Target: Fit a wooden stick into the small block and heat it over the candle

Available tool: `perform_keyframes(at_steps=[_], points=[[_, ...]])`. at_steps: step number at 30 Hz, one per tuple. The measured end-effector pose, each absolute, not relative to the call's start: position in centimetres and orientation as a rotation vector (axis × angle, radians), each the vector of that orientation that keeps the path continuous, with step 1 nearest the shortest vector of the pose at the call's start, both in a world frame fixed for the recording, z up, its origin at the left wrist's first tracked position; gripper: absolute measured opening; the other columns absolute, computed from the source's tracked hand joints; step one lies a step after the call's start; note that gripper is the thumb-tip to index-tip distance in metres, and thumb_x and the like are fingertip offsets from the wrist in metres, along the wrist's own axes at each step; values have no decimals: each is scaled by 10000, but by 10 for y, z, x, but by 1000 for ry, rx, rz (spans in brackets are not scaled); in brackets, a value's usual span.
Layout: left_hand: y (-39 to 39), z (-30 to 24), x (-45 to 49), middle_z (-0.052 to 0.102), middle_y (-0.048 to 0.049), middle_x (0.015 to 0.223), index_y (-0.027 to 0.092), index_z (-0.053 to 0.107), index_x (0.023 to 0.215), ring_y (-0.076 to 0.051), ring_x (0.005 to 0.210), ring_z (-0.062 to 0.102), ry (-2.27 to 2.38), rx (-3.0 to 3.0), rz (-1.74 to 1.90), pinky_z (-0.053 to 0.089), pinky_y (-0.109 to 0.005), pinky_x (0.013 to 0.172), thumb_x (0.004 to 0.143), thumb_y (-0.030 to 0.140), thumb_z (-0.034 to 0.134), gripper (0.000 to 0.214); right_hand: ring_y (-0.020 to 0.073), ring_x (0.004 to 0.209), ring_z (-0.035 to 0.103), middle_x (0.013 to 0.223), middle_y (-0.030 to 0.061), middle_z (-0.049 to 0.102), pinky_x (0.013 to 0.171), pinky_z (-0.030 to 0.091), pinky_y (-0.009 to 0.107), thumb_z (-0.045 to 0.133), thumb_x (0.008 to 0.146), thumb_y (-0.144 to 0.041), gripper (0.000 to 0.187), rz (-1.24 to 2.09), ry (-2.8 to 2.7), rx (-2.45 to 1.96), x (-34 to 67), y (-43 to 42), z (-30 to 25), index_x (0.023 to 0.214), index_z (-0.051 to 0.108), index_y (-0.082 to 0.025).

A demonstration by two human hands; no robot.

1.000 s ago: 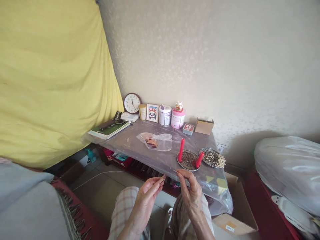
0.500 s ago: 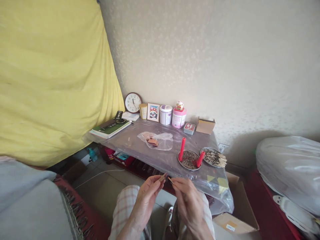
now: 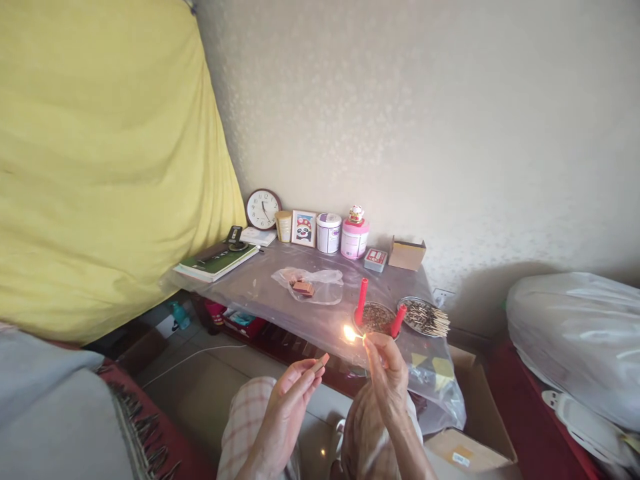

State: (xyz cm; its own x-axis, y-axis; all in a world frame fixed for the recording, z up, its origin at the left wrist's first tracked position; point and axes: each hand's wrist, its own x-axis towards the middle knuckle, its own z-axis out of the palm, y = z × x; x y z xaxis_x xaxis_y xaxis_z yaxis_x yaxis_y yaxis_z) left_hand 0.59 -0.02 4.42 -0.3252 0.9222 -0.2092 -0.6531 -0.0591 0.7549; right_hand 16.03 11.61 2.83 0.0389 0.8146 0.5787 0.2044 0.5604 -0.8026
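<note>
My right hand (image 3: 384,373) pinches a lit match (image 3: 354,335), its small flame burning just in front of the table edge. My left hand (image 3: 295,390) holds a small matchbox (image 3: 321,363) between thumb and fingers, a little left of the flame. Just beyond the match stands a tall red candle (image 3: 361,301) at the rim of a round metal dish (image 3: 374,318) filled with dark bits. A shorter red candle (image 3: 397,321) leans at the dish's right side.
A low table wrapped in clear plastic (image 3: 260,283) carries a second dish of used matchsticks (image 3: 425,317), a plastic bag with a brown box (image 3: 310,285), a clock (image 3: 263,208), tins (image 3: 329,232), a cardboard box (image 3: 407,253) and books (image 3: 216,259). A yellow cloth (image 3: 100,167) hangs left.
My right hand drew the match to the matchbox, then lifted away to the right; the match now burns. The left hand stayed almost still.
</note>
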Motion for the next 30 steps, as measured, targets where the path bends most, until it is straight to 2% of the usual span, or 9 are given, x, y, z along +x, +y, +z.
perform_keyframes(at_steps=[4,9,15,18,23,30], points=[[-3,37,2,773,-118,1115,176,751,923,-229,1060,655,928,388,1678,322,-501,1180,784,303,769,189,191,790,638,822,32,700,754,512,316,665,870,-377,174,697,-1396,-926,160,118,34,823,704,-214],[-5,36,1,779,-149,1123,170,759,893,-250,1043,665,975,345,1673,322,-530,1181,731,314,811,222,175,714,599,753,16,680,699,491,304,714,814,-443,240,901,-1214,-941,159,116,45,805,711,-204],[-9,35,1,792,-129,1070,171,773,889,-241,1034,683,1001,315,1660,452,-395,1073,722,327,820,233,177,704,606,715,16,688,692,517,307,801,723,-444,255,1052,-1049,-884,159,115,62,781,737,-205],[-10,33,-1,799,-100,1031,185,785,899,-221,1033,679,1000,335,1634,468,-347,1048,717,334,828,239,162,693,621,731,11,707,715,528,306,834,684,-435,259,1095,-984,-865,160,119,66,775,747,-208],[-10,28,-3,794,-86,1028,201,789,913,-217,1041,666,1010,344,1624,470,-355,1043,734,364,810,243,143,666,649,737,-1,725,708,537,291,887,609,-422,294,1165,-880,-836,160,125,68,750,744,-207],[-7,20,-5,790,-90,1012,195,798,892,-236,1038,678,1033,330,1626,490,-362,1042,679,380,850,287,146,654,668,720,8,730,688,553,291,900,593,-408,303,1165,-896,-805,161,130,70,729,736,-193]])
